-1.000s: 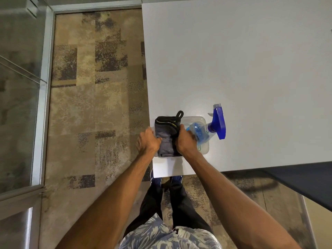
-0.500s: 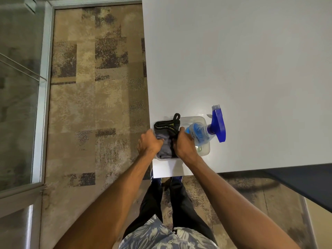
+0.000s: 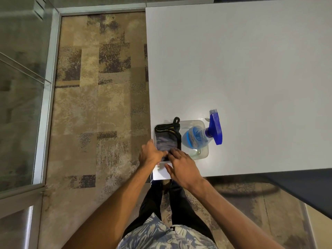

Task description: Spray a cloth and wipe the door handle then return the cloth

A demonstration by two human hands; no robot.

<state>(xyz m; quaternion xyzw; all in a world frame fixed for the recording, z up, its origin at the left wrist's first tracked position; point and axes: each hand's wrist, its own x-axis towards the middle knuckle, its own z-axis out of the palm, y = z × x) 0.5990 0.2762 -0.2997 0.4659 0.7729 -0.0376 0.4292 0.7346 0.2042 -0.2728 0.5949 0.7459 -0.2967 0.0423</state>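
The folded dark grey cloth [image 3: 168, 139] lies in the clear plastic tub [image 3: 203, 152] on the white worktop [image 3: 251, 78], the blue spray bottle [image 3: 201, 134] at its 3 o'clock. Left hand [image 3: 150, 154] curls onto the cloth's near edge; right hand [image 3: 181, 165] rests loosely spread, fingertips touching it.

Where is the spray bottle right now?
In the head view, the spray bottle lies in the right half of the clear container near the white table's front-left corner, beside the dark cloth.
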